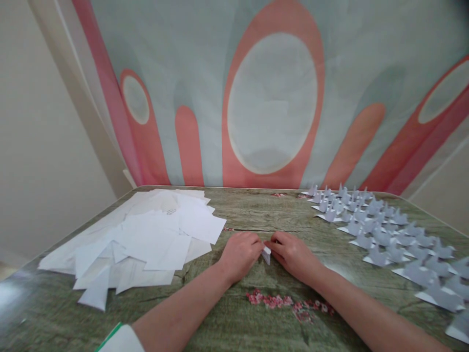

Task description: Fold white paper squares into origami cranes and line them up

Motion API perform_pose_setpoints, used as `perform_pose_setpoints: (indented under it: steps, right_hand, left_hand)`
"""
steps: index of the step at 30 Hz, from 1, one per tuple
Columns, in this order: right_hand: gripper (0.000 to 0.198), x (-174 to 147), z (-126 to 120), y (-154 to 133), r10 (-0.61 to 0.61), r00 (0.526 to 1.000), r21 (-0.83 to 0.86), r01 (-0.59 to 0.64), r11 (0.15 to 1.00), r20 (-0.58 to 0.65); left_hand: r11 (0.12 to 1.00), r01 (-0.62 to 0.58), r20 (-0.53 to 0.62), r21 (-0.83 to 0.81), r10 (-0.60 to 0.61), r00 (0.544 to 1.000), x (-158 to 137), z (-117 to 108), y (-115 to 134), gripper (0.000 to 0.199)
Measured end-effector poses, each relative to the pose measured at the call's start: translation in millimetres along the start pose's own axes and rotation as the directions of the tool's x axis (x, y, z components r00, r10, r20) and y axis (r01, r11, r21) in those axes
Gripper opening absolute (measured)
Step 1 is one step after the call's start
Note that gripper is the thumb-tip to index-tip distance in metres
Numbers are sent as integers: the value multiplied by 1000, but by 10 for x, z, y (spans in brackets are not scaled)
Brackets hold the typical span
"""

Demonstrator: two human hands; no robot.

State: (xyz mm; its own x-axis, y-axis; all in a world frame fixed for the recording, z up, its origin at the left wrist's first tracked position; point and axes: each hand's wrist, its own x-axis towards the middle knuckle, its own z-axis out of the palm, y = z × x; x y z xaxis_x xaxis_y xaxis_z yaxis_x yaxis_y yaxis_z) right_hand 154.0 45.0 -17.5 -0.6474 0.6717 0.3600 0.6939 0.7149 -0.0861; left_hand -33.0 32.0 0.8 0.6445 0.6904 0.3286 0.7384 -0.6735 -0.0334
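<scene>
Tabletop (249, 211): green-brown wood grain, rounded far corners
Blossom print (273, 299): pink clusters on the tabletop's nearer part, smaller sprigs towards its far edge
Backdrop (183, 44): pale grey-green with coral bars, behind the tabletop
Large oval (273, 98): white, ringed in coral
Small ovals (136, 99): white, one either side
Left wall (40, 127): plain, pale

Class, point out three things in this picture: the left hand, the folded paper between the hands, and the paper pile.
Left hand (240, 255): head view, back of the hand.
Folded paper (266, 255): head view, its exposed white part.
Paper pile (159, 239): head view, a sheet near its middle.
</scene>
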Motion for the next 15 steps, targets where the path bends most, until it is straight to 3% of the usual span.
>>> perform_pose_setpoints:
  steps: [11,15]
  right_hand:
    - [16,7,13,-10,-5,1000,-66,4,998,-8]
    - [15,1,-5,-12,14,1000,-54,-14,998,-2]
  left_hand:
    - [990,38,-49,-136,-45,998,20,61,-43,14]
    - [975,-11,-51,-224,0,999,11,39,-72,15]
